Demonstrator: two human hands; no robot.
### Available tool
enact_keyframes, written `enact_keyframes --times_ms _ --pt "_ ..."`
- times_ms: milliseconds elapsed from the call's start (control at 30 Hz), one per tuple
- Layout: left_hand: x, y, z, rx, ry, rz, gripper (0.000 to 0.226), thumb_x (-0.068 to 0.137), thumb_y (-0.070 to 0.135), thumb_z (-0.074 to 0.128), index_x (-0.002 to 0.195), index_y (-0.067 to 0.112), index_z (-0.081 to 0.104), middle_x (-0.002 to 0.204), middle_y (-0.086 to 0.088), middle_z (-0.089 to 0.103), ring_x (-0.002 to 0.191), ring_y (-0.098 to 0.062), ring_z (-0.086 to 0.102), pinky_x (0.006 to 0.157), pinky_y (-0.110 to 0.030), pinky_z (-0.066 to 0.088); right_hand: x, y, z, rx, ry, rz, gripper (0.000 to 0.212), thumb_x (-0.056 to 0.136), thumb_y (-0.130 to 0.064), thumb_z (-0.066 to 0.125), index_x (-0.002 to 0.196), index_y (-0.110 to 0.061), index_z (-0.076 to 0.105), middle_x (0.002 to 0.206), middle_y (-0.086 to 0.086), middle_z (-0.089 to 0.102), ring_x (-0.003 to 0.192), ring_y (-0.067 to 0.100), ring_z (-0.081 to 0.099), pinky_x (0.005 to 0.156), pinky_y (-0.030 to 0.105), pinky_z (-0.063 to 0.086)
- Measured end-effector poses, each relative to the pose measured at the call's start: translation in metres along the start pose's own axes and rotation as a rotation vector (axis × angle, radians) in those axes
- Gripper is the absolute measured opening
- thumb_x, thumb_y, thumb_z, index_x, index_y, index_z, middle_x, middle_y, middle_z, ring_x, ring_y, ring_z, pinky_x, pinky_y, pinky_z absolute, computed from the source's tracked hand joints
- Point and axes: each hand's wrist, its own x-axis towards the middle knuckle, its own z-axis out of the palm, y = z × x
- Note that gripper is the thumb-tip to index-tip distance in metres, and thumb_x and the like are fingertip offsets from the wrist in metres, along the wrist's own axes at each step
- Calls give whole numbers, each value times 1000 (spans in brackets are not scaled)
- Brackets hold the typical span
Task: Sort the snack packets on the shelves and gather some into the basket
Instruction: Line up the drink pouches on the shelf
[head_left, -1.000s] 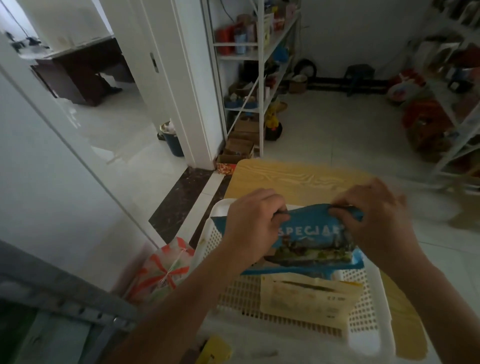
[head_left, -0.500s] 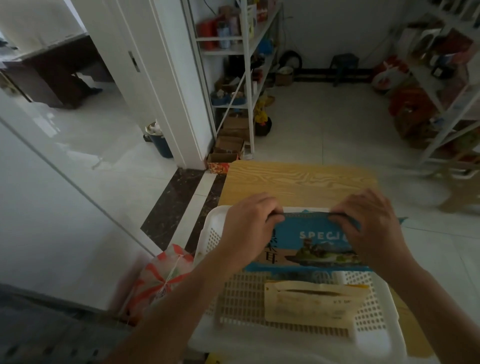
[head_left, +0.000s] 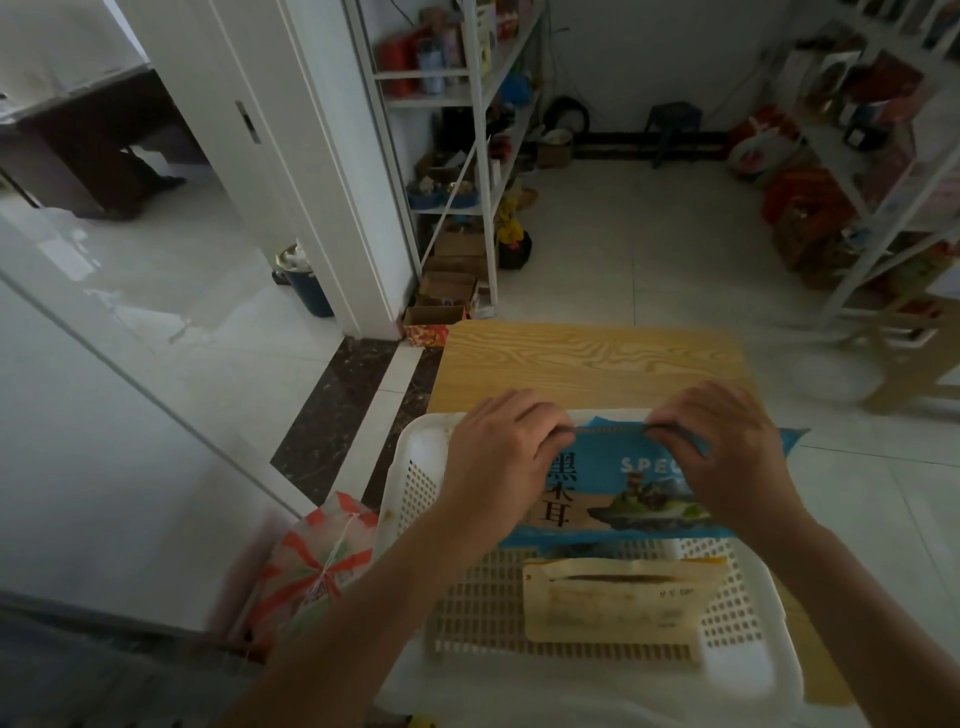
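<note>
The blue packet (head_left: 628, 483) now lies flatter in the basket (head_left: 415, 483), both hands gripping.

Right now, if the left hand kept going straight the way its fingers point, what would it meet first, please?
Likely the right hand: the left hand points across the blue packet top edge toward it, though depth is unclear.

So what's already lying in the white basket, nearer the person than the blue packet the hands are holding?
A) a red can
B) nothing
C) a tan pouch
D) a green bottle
C: a tan pouch lies flat on the floor of the white basket, just below the blue packet that both hands grip by its top edge.
</note>
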Motion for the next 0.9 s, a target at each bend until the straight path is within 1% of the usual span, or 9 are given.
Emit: enact_keyframes --times_ms 100,200,300,400,600,667,733,800,900 --pt "-10 0 1 43 48 32 14 84 22 58 75 13 64 74 5 61 68 -10 55 60 -25 47 -8 -1 -1 46 -34 -37 25 85 -27 55 76 -10 70 73 -3 65 73 12 53 78 23 35" --pt "-16 3 2 80 84 66 13 84 18 59 74 11 62 73 2 60 67 -13 55 58 -28 48 -13 2 -3 84 -66 -49 23 85 -29 56 82 -11 70 78 -3 65 79 11 52 78 24 36" --pt "-20 2 2 60 101 76 13 85 19 62 75 11 66 73 2 62 69 -13 56 64 -25 46 -18 8 -5 87 -68 -44 23 86 -27 55 78 -10 69 76 -2 64 76 15 53 76 25 35" --pt "-28 -5 1 51 77 68 14 85 23 62 81 12 70 77 4 65 74 -7 55 70 -19 44 -24 5 -4 -22 -57 -58 23 86 -22 51 75 -8 65 72 1 61 70 20 53 74 22 31" --pt "-36 -6 -1 124 130 26 21 86 24 57 71 11 61 71 2 60 68 -10 54 62 -22 47 -28 5 -4 11 -90 -44 23 86 -27 51 80 -10 66 77 -1 62 78 14 50 76 24 33" --pt "-34 -5 -2 144 155 29 20 86 23 57 70 10 60 71 1 59 68 -11 54 62 -21 46 -29 16 -5 4 -124 -39 27 86 -32 51 85 -12 69 81 -2 65 79 17 56 76 29 39" --pt "-33 -11 -2 139 181 13 19 85 23 59 71 10 60 71 1 59 71 -8 50 64 -19 43 -29 29 -6 -19 -129 -42 30 84 -33 51 83 -11 71 78 0 67 73 24 62 71 34 43" --pt "-33 -19 -1 140 185 25 18 85 23 60 73 10 61 73 1 60 73 -7 49 66 -19 43 -30 37 -4 -18 -100 -28 30 84 -32 53 79 -11 72 73 1 67 69 22 59 69 30 39" --pt "-35 -28 3 195 162 73 20 85 25 59 72 10 61 72 0 60 71 -10 51 67 -20 43 -35 33 4 -65 -43 -35 27 87 -28 52 78 -10 71 70 0 63 73 13 48 75 24 29"
